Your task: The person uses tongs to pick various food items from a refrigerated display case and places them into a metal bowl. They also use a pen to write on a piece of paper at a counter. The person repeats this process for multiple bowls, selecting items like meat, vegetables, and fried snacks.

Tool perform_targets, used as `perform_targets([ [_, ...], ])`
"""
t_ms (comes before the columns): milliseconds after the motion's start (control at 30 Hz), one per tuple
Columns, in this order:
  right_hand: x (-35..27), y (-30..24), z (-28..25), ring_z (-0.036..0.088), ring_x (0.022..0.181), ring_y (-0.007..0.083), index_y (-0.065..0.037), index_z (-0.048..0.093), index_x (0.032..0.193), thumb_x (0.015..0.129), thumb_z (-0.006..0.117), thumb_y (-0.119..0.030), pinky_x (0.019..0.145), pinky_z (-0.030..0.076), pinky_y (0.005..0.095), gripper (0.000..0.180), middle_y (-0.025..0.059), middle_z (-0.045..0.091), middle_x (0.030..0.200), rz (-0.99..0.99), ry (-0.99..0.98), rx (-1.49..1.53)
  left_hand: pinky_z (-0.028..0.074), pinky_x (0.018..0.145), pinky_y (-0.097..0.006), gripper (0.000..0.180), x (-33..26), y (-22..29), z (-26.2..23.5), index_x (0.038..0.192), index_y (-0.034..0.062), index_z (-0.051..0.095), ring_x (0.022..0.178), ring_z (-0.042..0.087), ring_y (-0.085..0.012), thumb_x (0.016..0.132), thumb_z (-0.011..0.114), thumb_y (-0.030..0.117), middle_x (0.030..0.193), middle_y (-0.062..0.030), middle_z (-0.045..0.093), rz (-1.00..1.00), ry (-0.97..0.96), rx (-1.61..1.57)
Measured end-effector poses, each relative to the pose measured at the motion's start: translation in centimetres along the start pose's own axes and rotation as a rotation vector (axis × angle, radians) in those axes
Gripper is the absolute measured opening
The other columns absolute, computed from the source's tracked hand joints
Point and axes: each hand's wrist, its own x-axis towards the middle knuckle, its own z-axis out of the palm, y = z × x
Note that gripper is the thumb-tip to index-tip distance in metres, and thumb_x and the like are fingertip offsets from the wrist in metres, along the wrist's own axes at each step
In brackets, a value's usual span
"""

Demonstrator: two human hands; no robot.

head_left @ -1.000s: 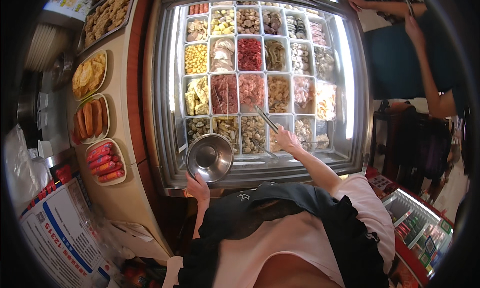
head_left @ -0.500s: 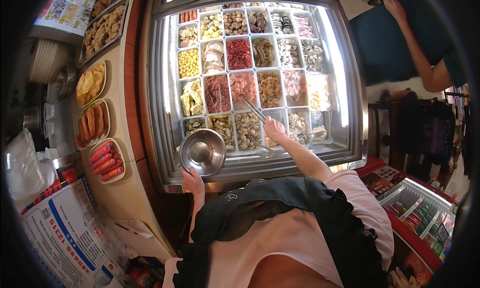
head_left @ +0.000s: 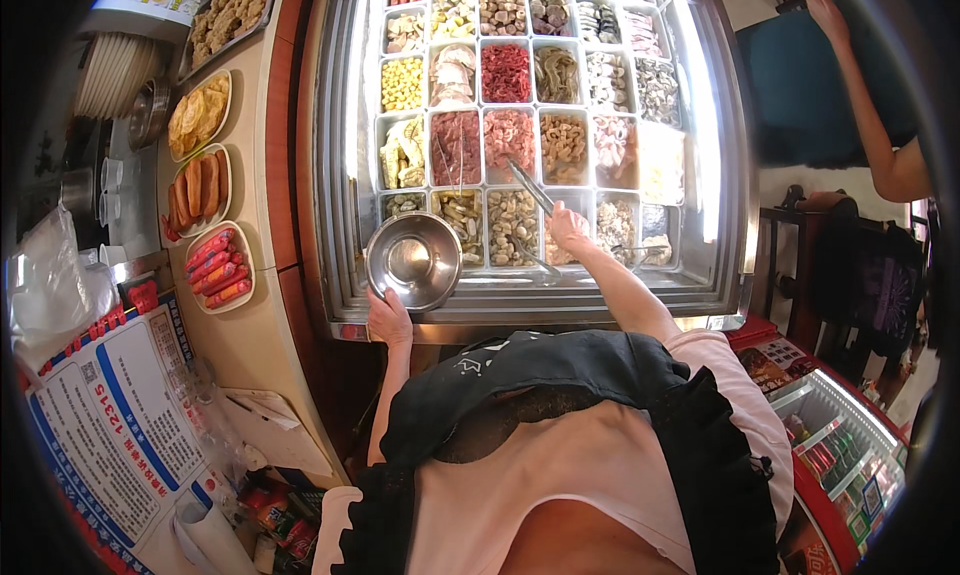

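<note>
My left hand (head_left: 389,318) grips the near rim of a round stainless steel bowl (head_left: 412,260), tilted slightly above the near left of a display case (head_left: 540,320). Nothing shows inside the bowl. In my right hand (head_left: 568,229) is a pair of metal tongs (head_left: 530,186), fingers closed around the handle. Its tips reach into a white tub of pink sliced meat (head_left: 510,135). Left of that stands a tub of darker red meat (head_left: 457,145) with thin metal tongs lying across it. Below the tips is a tub of mushroom-like pieces (head_left: 510,220).
Several more food tubs fill the lit case. On the left counter (head_left: 262,195) stand trays of red-wrapped sausages (head_left: 217,267), fried dough sticks (head_left: 200,190) and yellow fried pieces (head_left: 199,115). Another person's arm (head_left: 868,105) is beyond the case at right. A drinks cooler (head_left: 830,425) stands at lower right.
The whole view has shifted, so the case sits higher and further right. The bowl has moved slightly forward and left over the case. The tongs' tips stay in the pink meat.
</note>
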Motion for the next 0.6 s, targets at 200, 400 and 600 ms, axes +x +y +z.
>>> perform_targets([
  [200,0.1,0.8,0.5,0.057,0.073,0.0387,-0.001,0.041,0.091,0.080,0.049,-0.032,0.065,0.044,0.0462,0.034,0.0231,0.058,0.074,-0.108,0.072,0.004,0.040,0.061,-0.046,0.044,0.1,0.5,-0.2,0.109,-0.0031,0.043,0.070,0.054,-0.0391,0.080,0.044,0.030,0.077,-0.0235,0.057,-0.003,-0.007,-0.018],
  [400,0.1,0.7,0.4,0.057,0.071,0.0387,-0.001,0.042,0.089,0.079,0.049,-0.034,0.062,0.045,0.0456,0.035,0.0238,0.057,0.073,-0.114,0.083,-0.015,0.040,0.062,-0.046,0.044,0.1,0.3,-0.1,0.109,-0.0041,0.043,0.071,0.053,-0.0393,0.081,0.043,0.029,0.078,-0.0236,0.057,0.004,0.001,0.009],
  [600,-1.5,1.2,-0.8,0.056,0.065,0.0382,-0.003,0.042,0.089,0.079,0.050,-0.029,0.059,0.045,0.0458,0.029,0.0209,0.057,0.072,-0.387,0.202,0.097,0.039,0.066,-0.044,0.048,0.1,-0.4,0.1,0.112,-0.0107,0.038,0.075,0.052,-0.0390,0.081,0.043,0.025,0.082,-0.0260,0.055,-0.036,0.086,-0.139],
])
